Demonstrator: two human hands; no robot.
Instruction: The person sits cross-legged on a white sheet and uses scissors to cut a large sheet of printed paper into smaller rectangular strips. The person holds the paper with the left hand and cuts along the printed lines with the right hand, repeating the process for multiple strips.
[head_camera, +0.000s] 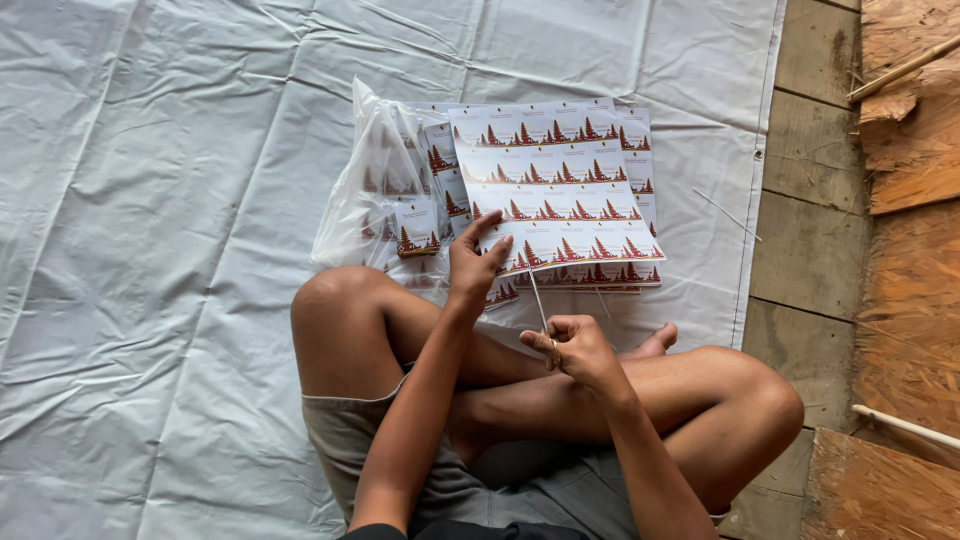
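Observation:
I sit cross-legged on a white plastic sheet (150, 250). My left hand (476, 262) grips the lower left corner of a printed label sheet (555, 185), white with rows of small red and brown tower pictures. My right hand (572, 346) is closed around scissors (540, 310), whose thin blades point up at the sheet's bottom edge. More printed sheets (634, 150) lie stacked underneath it.
A clear plastic bag (380, 190) with small cut labels lies left of the stack. My bare knees (335, 300) flank the hands. Wooden planks (810, 210) and rough chipboard (915, 250) run along the right. Thin sticks (905, 425) lie there.

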